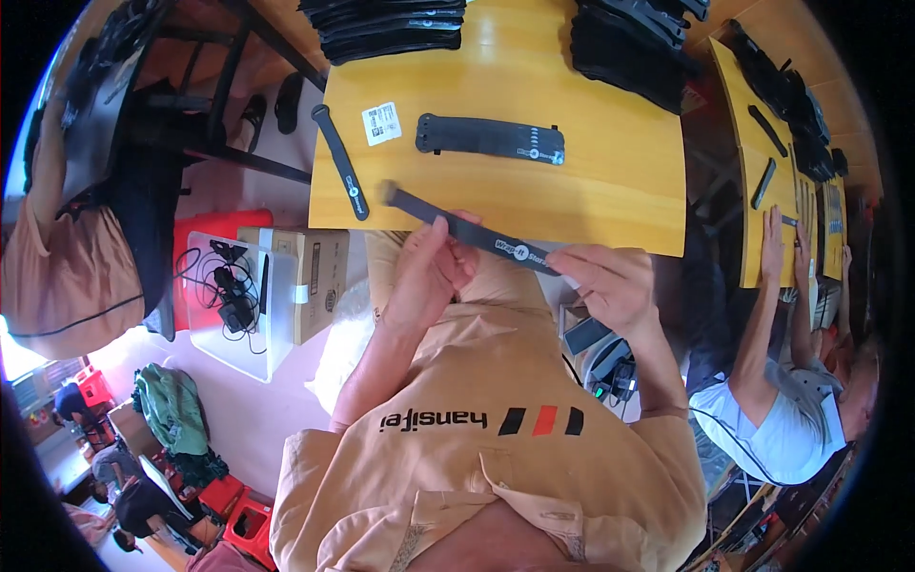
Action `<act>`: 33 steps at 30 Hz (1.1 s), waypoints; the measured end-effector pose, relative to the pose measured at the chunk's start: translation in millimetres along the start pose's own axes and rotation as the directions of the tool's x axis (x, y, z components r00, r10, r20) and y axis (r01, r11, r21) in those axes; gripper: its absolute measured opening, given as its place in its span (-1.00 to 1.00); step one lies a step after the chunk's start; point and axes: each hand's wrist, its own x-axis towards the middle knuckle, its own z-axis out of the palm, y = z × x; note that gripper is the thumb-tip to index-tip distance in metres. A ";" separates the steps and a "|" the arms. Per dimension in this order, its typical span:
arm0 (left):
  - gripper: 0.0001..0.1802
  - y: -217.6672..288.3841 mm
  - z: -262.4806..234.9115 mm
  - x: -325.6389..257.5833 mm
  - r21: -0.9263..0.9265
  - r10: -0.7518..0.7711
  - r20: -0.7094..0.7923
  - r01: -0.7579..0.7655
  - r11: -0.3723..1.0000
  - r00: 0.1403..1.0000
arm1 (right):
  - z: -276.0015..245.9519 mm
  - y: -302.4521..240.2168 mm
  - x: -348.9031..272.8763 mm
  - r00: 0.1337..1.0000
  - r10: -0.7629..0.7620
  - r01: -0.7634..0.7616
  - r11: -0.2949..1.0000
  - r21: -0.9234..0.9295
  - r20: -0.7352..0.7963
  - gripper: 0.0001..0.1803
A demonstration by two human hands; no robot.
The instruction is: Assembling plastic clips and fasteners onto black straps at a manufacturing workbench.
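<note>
A black hook-and-loop strap [481, 236] with white printing is stretched between my hands, just above the table's near edge. My left hand [424, 272] pinches it along its left half, and its rounded, slightly blurred free end points up to the left. At the other end, the thumb and fingers of my right hand [610, 284] are closed on the strap. A flat bundle of black straps [488, 139] lies on the yellow table [600, 195] beyond my hands. Left of it are a white label sheet [382, 124] and a single black strap [341, 164].
Stacks of black straps stand at the table's far left [386, 29] and far right [631, 57]. On the floor at left, a clear plastic bin [276, 334] holds black cables beside a cardboard box [319, 281]. A person in a white shirt [762, 429] works at another table on the right.
</note>
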 end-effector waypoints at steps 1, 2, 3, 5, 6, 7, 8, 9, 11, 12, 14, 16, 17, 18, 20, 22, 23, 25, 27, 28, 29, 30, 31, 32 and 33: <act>-0.64 4.4 -6.0 1.9 0.034 -0.011 -0.020 0.012 0.999 1.000 | 0.1 5.7 -4.4 1.000 0.021 -0.021 1.000 -0.011 0.000 -0.73; -0.71 5.9 -9.6 3.3 0.069 -0.023 -0.040 0.025 0.997 0.999 | 1.2 10.0 -7.3 1.000 0.026 -0.027 1.000 -0.010 -0.004 -0.73; -0.71 2.3 -10.0 4.3 0.071 -0.029 -0.041 0.032 0.997 0.999 | 2.2 13.8 -9.9 0.979 0.202 -0.204 0.968 0.143 0.026 -0.73; -0.74 -6.7 -7.4 8.3 0.231 0.122 -0.239 -0.065 0.971 0.963 | 6.1 18.0 -13.2 0.925 0.372 -0.379 0.877 0.296 0.080 -0.73; -0.74 -10.2 -6.5 10.9 0.235 0.116 -0.243 -0.058 0.970 0.963 | 11.3 14.9 -13.8 0.803 0.584 -0.533 0.619 0.577 0.114 -0.74; -0.74 -13.9 -5.8 12.5 0.267 0.156 -0.253 -0.086 0.960 0.955 | 16.7 12.9 -14.7 0.640 0.736 -0.569 0.262 0.779 0.220 -0.75; -0.74 -16.9 -5.1 13.9 0.299 0.197 -0.262 -0.115 0.947 0.945 | 22.2 14.2 -14.9 0.636 0.740 -0.568 0.256 0.782 0.220 -0.75; -0.74 -19.3 -4.0 15.2 0.301 0.192 -0.264 -0.108 0.947 0.945 | 28.2 16.5 -15.4 0.623 0.750 -0.660 0.352 0.664 0.222 -0.72; -0.76 -22.1 -2.6 16.4 0.284 0.204 -0.295 -0.118 0.951 0.933 | 37.3 24.0 -23.0 0.535 0.787 -0.762 0.293 0.577 0.307 -0.70; -0.76 -22.7 -4.4 15.9 0.285 0.201 -0.298 -0.114 0.952 0.933 | 34.7 26.1 -23.9 0.532 0.789 -0.764 0.289 0.578 0.308 -0.70; -0.78 -23.8 -10.2 14.3 0.255 0.203 -0.309 -0.125 0.959 0.929 | 28.9 31.2 -24.8 0.404 0.818 -0.794 0.089 0.602 0.411 -0.79; -0.80 -19.5 -13.9 15.1 0.255 0.211 -0.311 -0.132 0.958 0.927 | 27.6 35.8 -25.0 0.416 0.818 -0.768 0.081 0.636 0.398 -0.82; -0.81 -16.4 -15.9 15.9 0.255 0.220 -0.309 -0.142 0.956 0.925 | 26.8 38.2 -25.0 0.430 0.818 -0.739 0.076 0.669 0.382 -0.85; -0.81 -12.8 -18.1 17.1 0.253 0.216 -0.312 -0.138 0.957 0.925 | 26.0 41.5 -25.6 0.426 0.820 -0.741 0.073 0.667 0.383 -0.85; -0.82 -3.7 -23.3 20.5 0.281 0.248 -0.362 -0.149 0.948 0.898 | 25.5 47.3 -25.9 0.456 0.835 -0.768 0.194 0.610 0.308 -0.87; -0.83 3.3 -30.5 24.8 0.305 0.270 -0.368 -0.159 0.939 0.890 | 24.3 52.0 -22.9 0.452 0.848 -0.769 0.215 0.602 0.276 -0.91; -0.83 7.3 -34.7 26.4 0.367 0.300 -0.357 -0.163 0.916 0.884 | 23.5 54.9 -21.4 0.454 0.857 -0.768 0.239 0.594 0.242 -0.95; -0.82 17.4 -44.0 29.8 0.501 0.297 -0.374 -0.077 0.862 0.879 | 24.9 62.3 -15.8 0.410 0.888 -0.783 0.225 0.581 0.209 -0.93; -0.80 28.8 -50.1 37.6 0.528 0.261 -0.372 -0.028 0.849 0.891 | 24.4 71.4 -11.5 0.384 0.907 -0.770 0.211 0.601 0.173 -0.89; -0.77 32.9 -49.6 42.6 0.563 0.239 -0.371 0.013 0.826 0.897 | 25.7 75.3 -8.8 0.380 0.910 -0.773 0.212 0.598 0.168 -0.89; -0.77 36.0 -43.7 47.8 0.590 0.249 -0.372 0.021 0.807 0.894 | 27.6 78.5 -6.0 0.384 0.909 -0.747 0.203 0.633 0.162 -0.88; -0.77 37.6 -43.3 53.2 0.586 0.244 -0.371 0.021 0.810 0.896 | 29.2 81.9 -3.9 0.388 0.908 -0.720 0.193 0.667 0.156 -0.87; -0.79 40.6 -44.9 58.9 0.640 0.266 -0.367 0.034 0.768 0.892 | 31.8 85.8 -2.7 0.387 0.909 -0.721 0.196 0.664 0.152 -0.87; -0.81 43.7 -47.4 64.7 0.691 0.287 -0.361 0.048 0.722 0.887 | 34.8 90.0 -2.2 0.385 0.915 -0.725 0.219 0.653 0.121 -0.88; -0.81 46.0 -53.3 70.3 0.688 0.286 -0.360 0.046 0.725 0.888 | 37.7 93.7 -1.2 0.383 0.919 -0.728 0.241 0.642 0.089 -0.88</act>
